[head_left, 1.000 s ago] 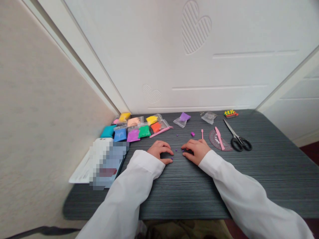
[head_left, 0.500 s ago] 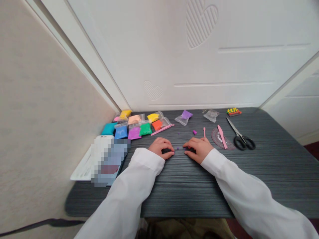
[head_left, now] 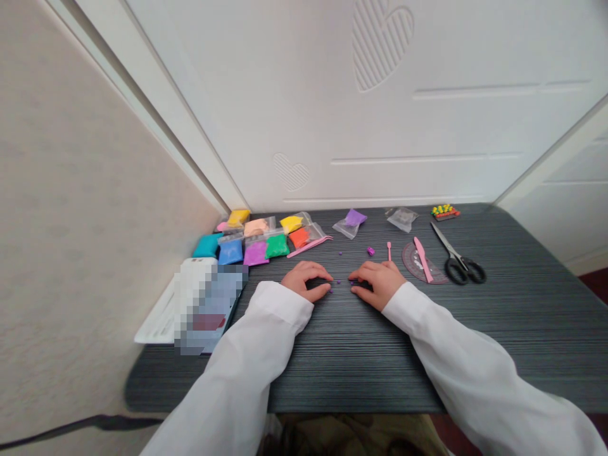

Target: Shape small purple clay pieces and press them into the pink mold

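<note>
Both hands rest on the dark striped table point(head_left: 361, 354), fingers curled toward each other. My left hand point(head_left: 305, 279) is bent with thumb and fingertips near tiny purple clay bits point(head_left: 338, 282) lying between the hands. My right hand point(head_left: 379, 282) is curled too, its fingertips pressed down by a small purple piece; what it pinches is too small to name. A purple clay lump point(head_left: 370, 251) and another speck point(head_left: 340, 253) lie just beyond the hands.
Several coloured clay bags point(head_left: 259, 239) lie at the back left, with a pink tool point(head_left: 308, 246) beside them. A purple clay bag point(head_left: 350, 223), pink sticks point(head_left: 422, 259), a dark protractor point(head_left: 417, 263), scissors point(head_left: 456, 256) and a white tray point(head_left: 161, 316) are around.
The view shifted slightly up and right over the second. My left thumb has closed a little toward the purple bits; both hands stay in place.
</note>
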Demonstrator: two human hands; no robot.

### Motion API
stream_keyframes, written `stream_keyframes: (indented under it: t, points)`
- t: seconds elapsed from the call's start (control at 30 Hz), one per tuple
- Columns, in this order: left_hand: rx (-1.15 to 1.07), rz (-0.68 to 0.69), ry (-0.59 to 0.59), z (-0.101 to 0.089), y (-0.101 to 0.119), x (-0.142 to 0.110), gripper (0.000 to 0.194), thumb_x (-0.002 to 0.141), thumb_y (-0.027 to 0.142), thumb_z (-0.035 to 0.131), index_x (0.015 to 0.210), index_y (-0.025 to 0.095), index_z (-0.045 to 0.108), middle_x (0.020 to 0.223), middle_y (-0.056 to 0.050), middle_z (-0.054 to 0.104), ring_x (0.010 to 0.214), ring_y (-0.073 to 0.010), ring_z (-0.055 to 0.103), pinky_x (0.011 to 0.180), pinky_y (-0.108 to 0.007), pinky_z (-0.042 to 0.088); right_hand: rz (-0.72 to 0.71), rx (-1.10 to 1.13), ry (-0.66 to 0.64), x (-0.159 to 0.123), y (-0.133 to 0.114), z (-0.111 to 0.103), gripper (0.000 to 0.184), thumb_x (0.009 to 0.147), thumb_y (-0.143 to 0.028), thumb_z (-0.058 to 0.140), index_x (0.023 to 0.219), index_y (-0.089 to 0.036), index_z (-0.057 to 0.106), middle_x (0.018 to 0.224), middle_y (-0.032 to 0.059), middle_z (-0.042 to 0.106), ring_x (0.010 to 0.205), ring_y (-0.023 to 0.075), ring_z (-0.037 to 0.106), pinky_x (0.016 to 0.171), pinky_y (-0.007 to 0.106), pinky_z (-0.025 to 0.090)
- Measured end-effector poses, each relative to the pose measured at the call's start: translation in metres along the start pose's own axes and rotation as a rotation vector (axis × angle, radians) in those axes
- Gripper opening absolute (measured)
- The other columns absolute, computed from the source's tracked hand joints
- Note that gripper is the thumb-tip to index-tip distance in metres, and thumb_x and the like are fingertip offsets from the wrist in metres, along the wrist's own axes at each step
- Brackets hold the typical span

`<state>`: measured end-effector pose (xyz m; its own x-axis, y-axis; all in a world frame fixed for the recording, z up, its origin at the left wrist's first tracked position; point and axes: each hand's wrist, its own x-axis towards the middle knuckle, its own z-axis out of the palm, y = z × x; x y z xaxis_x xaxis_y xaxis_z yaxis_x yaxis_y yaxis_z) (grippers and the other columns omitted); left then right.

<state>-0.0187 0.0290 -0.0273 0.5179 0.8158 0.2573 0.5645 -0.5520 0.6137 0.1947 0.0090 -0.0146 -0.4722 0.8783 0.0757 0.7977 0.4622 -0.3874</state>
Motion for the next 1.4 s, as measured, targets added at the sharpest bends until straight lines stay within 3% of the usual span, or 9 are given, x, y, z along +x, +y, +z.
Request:
stream_keyframes:
  t: [0.13, 0.4, 0.73, 1.1, 1.4]
  points:
    - [-0.017, -0.011, 0.014, 0.004, 0.003, 0.008, 0.017, 0.071, 0.028, 0.054, 0.081, 0.019, 0.064, 0.081, -0.003, 0.062, 0.082, -0.0134, 0.054, 0.080, -0.028, 0.040, 0.000, 0.010, -0.003, -0.001, -0.002, -0.003, 0.022, 0.076, -0.034, 0.049, 0.094, -0.024, 0.056, 0.089, 0.0003, 0.057, 0.085, 0.0133, 0.051, 0.077, 0.031, 0.024]
    - [0.024, 0.033, -0.122, 0.009, -0.001, 0.028, 0.023, 0.067, 0.036, 0.058, 0.084, 0.022, 0.066, 0.084, -0.003, 0.062, 0.082, -0.0147, 0.053, 0.079, -0.029, 0.039, 0.000, -0.015, -0.001, 0.000, -0.001, 0.000, 0.022, 0.076, -0.035, 0.049, 0.093, -0.025, 0.056, 0.087, -0.0001, 0.057, 0.083, 0.0130, 0.052, 0.075, 0.031, 0.025]
    - [0.027, 0.080, -0.207, 0.007, -0.011, 0.029, 0.022, 0.068, 0.036, 0.058, 0.085, 0.025, 0.066, 0.086, -0.001, 0.062, 0.083, -0.0144, 0.051, 0.079, -0.027, 0.037, 0.005, -0.004, -0.010, 0.000, -0.002, -0.001, 0.022, 0.075, -0.034, 0.049, 0.093, -0.025, 0.056, 0.087, 0.0002, 0.058, 0.083, 0.0140, 0.052, 0.075, 0.032, 0.025]
    - [-0.041, 0.115, -0.162, 0.006, -0.007, 0.028, 0.016, 0.071, 0.031, 0.055, 0.078, 0.020, 0.065, 0.081, -0.001, 0.064, 0.080, -0.0122, 0.054, 0.079, -0.026, 0.037, 0.012, 0.006, -0.027, -0.001, -0.006, -0.006, 0.022, 0.077, -0.034, 0.048, 0.095, -0.024, 0.056, 0.089, 0.0008, 0.058, 0.086, 0.0142, 0.051, 0.076, 0.032, 0.024]
    - [-0.064, 0.009, -0.106, 0.004, -0.003, 0.027, 0.016, 0.071, 0.029, 0.054, 0.078, 0.018, 0.064, 0.076, -0.002, 0.065, 0.076, -0.0133, 0.053, 0.073, -0.026, 0.041, 0.006, 0.010, -0.030, -0.002, -0.006, -0.007, 0.022, 0.077, -0.034, 0.047, 0.096, -0.025, 0.055, 0.090, 0.0010, 0.058, 0.087, 0.0147, 0.051, 0.077, 0.032, 0.024]
